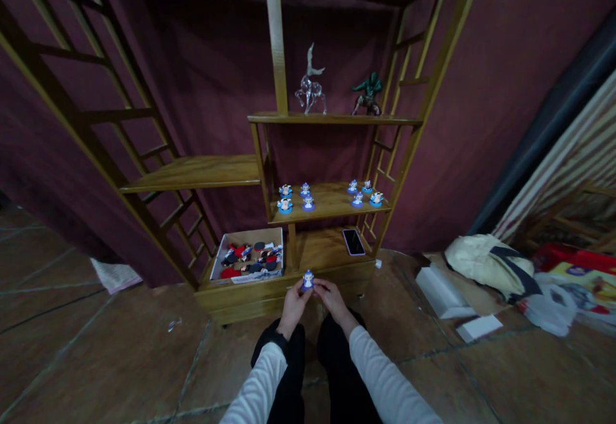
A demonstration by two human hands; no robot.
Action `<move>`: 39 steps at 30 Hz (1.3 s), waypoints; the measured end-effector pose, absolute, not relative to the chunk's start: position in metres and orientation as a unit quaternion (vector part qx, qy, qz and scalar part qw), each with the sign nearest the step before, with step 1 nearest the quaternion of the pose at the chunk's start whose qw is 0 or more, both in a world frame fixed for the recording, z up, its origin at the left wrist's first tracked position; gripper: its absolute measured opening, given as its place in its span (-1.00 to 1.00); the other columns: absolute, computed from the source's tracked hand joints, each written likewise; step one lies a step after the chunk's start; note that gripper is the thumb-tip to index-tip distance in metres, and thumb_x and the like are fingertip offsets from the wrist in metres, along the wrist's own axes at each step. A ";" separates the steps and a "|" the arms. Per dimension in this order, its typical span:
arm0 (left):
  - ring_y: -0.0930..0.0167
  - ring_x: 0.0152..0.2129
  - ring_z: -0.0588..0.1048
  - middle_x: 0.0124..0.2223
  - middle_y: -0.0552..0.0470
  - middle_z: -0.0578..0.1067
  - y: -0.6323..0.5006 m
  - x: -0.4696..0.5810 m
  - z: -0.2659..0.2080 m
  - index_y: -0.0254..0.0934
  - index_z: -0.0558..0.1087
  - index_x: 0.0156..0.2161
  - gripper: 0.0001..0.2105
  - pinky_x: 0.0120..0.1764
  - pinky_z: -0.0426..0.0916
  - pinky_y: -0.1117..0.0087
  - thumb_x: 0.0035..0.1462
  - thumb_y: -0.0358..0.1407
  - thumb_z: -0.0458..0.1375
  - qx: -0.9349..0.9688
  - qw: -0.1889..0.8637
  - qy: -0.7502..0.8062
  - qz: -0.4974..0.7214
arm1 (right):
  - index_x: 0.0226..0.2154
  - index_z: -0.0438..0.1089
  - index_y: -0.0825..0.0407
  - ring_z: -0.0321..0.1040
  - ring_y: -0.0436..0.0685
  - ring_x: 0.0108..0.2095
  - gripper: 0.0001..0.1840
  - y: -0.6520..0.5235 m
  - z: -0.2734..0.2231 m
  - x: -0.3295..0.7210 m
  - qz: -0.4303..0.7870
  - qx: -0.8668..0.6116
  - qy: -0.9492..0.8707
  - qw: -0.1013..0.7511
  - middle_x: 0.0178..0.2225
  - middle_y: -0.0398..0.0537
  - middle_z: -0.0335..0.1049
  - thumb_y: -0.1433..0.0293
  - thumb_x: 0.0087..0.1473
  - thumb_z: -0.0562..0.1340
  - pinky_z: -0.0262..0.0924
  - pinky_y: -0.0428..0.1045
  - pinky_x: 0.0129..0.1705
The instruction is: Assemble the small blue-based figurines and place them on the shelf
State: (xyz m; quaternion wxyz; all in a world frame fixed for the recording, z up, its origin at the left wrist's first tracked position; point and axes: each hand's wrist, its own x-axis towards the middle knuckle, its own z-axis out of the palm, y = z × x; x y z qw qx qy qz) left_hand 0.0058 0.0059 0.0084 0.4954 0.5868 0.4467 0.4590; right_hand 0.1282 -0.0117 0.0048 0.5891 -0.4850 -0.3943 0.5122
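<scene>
Standing upright, a small purple-and-white figurine (308, 281) is pinched between the closed fingertips of the left hand (292, 306) and the right hand (332, 297), near the front edge of the low cabinet (240, 304). At the cabinet's left end, jumbled figurines (245, 254) are held in an open box (267, 237); a phone (354, 242) is laid toward its right edge. On the shelf (332, 206) above, four figures (308, 203) are grouped by the left edge and four others (357, 200) by the right edge. On the upper shelf (337, 118), a clear deer-like ornament (312, 89) is placed nearer the left edge, a green statuette (369, 93) nearer the right
</scene>
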 end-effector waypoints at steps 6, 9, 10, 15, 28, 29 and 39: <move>0.28 -0.33 0.52 -0.25 -0.12 0.55 0.011 0.005 0.008 -0.38 0.48 -0.20 -0.52 -0.17 0.38 0.30 -0.29 -0.16 0.29 0.544 0.525 0.455 0.471 | -0.37 0.49 -0.04 0.40 0.17 -0.28 -0.75 -0.010 0.000 0.130 0.399 -0.533 -0.469 0.580 -0.32 -0.04 0.47 0.20 -0.11 0.22 0.29 0.08 -0.20; 0.25 -0.31 0.52 -0.26 -0.14 0.56 0.015 0.006 0.009 -0.37 0.49 -0.26 -0.49 -0.17 0.38 0.28 -0.40 -0.12 0.34 0.525 0.538 0.463 0.470 | -0.33 0.48 -0.06 0.39 0.16 -0.23 -0.78 -0.009 -0.001 0.132 0.364 -0.536 -0.503 0.572 -0.29 -0.06 0.47 0.30 -0.08 0.18 0.24 0.07 -0.12; 0.24 -0.33 0.52 -0.28 -0.14 0.56 0.016 0.007 0.009 -0.37 0.49 -0.29 -0.48 -0.18 0.39 0.28 -0.44 -0.10 0.35 0.518 0.541 0.463 0.474 | -0.32 0.48 -0.06 0.39 0.16 -0.23 -0.77 -0.009 -0.001 0.133 0.363 -0.535 -0.510 0.567 -0.29 -0.06 0.47 0.32 -0.07 0.18 0.24 0.06 -0.11; 0.24 -0.37 0.53 -0.32 -0.14 0.56 0.019 0.016 0.005 -0.37 0.48 -0.34 -0.48 -0.20 0.40 0.26 -0.49 -0.09 0.37 0.517 0.543 0.453 0.483 | -0.24 0.44 -0.03 0.39 0.15 -0.19 -0.72 -0.007 0.003 0.134 0.374 -0.524 -0.495 0.583 -0.24 -0.05 0.47 0.36 -0.04 0.14 0.23 0.05 -0.09; 0.27 -0.31 0.52 -0.28 -0.11 0.55 0.012 0.030 0.026 -0.36 0.47 -0.29 -0.56 -0.13 0.36 0.25 -0.36 -0.19 0.34 0.528 0.568 0.438 0.454 | -0.13 0.37 -0.09 0.37 0.17 -0.13 -0.66 -0.016 0.021 0.149 0.394 -0.503 -0.506 0.580 -0.17 -0.06 0.45 0.34 -0.04 0.17 0.21 0.09 -0.03; 0.27 -0.31 0.52 -0.28 -0.11 0.55 0.012 0.031 0.028 -0.35 0.47 -0.29 -0.57 -0.13 0.36 0.25 -0.36 -0.21 0.34 0.529 0.567 0.436 0.456 | -0.10 0.35 -0.09 0.37 0.17 -0.13 -0.64 -0.016 0.023 0.151 0.395 -0.502 -0.507 0.578 -0.16 -0.06 0.44 0.33 -0.03 0.17 0.21 0.08 -0.03; 0.26 -0.33 0.52 -0.27 -0.10 0.56 0.010 0.045 0.029 -0.33 0.47 -0.27 -0.65 -0.17 0.38 0.26 -0.30 -0.32 0.27 0.575 0.498 0.456 0.461 | -0.02 0.28 -0.11 0.36 0.17 -0.12 -0.58 -0.021 0.051 0.160 0.241 -0.607 -0.607 0.453 -0.12 -0.03 0.37 0.36 0.00 0.14 0.21 0.02 -0.08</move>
